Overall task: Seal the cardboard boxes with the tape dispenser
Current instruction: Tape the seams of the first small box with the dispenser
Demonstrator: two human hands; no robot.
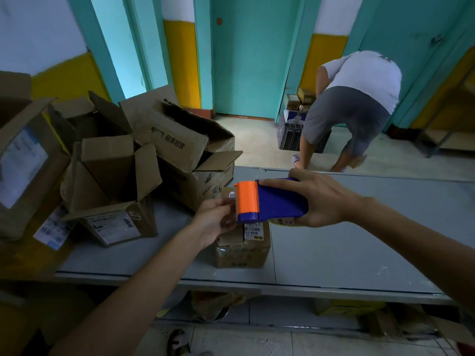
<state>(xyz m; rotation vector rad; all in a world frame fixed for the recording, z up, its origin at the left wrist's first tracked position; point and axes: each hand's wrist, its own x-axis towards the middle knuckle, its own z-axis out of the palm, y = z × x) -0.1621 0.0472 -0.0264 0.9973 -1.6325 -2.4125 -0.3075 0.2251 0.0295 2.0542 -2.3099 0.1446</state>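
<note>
A grey worktop (359,240) carries open cardboard boxes (110,170) toward 9 o'clock, and a person (359,98) bends over at 2 o'clock. Near centre the right hand (321,199) grips the blue-and-orange tape dispenser (272,201) just above a small closed box (244,250). The left hand (213,217) pinches the tape end (229,201) at the dispenser's 9 o'clock side.
</note>
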